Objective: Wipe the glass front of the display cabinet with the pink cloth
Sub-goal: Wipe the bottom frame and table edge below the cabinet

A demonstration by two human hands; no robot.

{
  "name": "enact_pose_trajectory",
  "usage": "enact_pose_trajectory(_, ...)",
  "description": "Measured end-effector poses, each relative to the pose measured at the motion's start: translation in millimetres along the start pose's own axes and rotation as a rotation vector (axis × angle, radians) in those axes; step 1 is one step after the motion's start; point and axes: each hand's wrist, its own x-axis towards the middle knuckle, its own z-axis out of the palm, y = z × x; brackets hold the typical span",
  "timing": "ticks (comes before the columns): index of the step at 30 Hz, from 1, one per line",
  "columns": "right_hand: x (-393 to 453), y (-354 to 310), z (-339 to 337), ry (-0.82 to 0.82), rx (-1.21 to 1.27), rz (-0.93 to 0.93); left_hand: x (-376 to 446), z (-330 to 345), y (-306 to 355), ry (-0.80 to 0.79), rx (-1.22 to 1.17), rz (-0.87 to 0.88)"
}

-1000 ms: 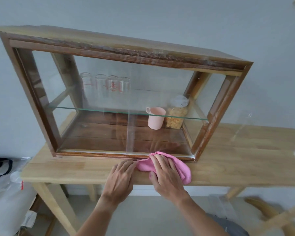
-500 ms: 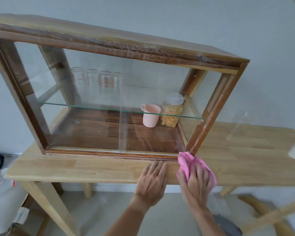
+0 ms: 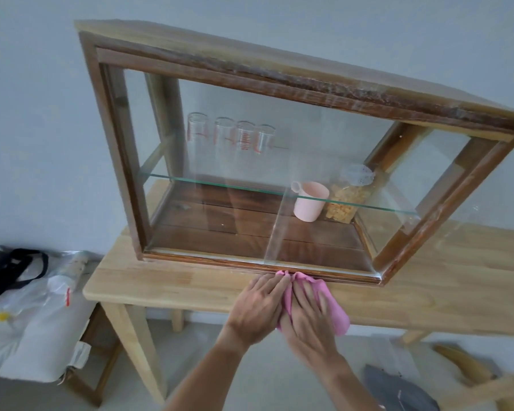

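Note:
The wooden display cabinet (image 3: 279,81) with a glass front (image 3: 250,161) stands on a light wooden table (image 3: 166,280). The pink cloth (image 3: 334,310) lies on the table just in front of the cabinet's bottom rail, near the middle. My right hand (image 3: 307,315) lies flat on the cloth with spread fingers, pressing it down. Beside it on the left, my left hand (image 3: 258,307) rests flat on the table, its fingertips touching the cloth's left edge. Both hands are below the glass, at the lower frame.
Inside the cabinet are several clear glasses (image 3: 229,137) on a glass shelf (image 3: 220,186), a pink cup (image 3: 309,201) and a jar of flakes (image 3: 347,200). White bags (image 3: 27,321) lie at the left of the table. Wooden pieces (image 3: 463,366) lie on the floor at the right.
My right hand slid the pink cloth right to the cabinet's lower right corner, then back left toward the middle. My left hand followed beside it. The view shifted.

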Motion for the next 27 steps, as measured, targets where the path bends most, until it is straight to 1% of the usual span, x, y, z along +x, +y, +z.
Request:
enact_pose_trajectory(4,25.3,-67.8,-1.1,-0.015,0.075,-0.094,-40.3,-35.5,-49.0,0.095,0.1,-0.037)
enact_pose_trajectory(8,46.8,-134.3,-2.9,-0.028,0.124,-0.128,-84.1,-62.9,-97.9,0.156,0.162,-0.081)
enact_pose_trajectory(11,62.4,-179.0,-3.6,-0.035,0.193,-0.133,-113.4,-80.9,-128.7,0.15,0.159,-0.122)
enact_pose_trajectory(13,72.3,-207.7,-3.0,-0.068,0.242,-0.156,-129.9,-96.7,-148.5,0.15,0.139,-0.159)
enact_pose_trajectory(19,102.0,-284.3,-1.9,-0.056,0.267,-0.259,-177.2,-136.1,-192.3,0.228,0.055,-0.341)
enact_pose_trajectory(21,109.1,-293.8,-1.6,-0.113,0.316,-0.284,-185.0,-140.4,-199.3,0.25,0.052,-0.386)
enact_pose_trajectory(23,112.4,-289.1,-0.9,-0.138,0.364,-0.315,-186.0,-138.4,-200.1,0.278,0.077,-0.387)
enact_pose_trajectory(27,101.4,-246.4,1.9,-0.122,0.43,-0.351,-171.2,-118.5,-178.2,0.328,0.154,-0.323)
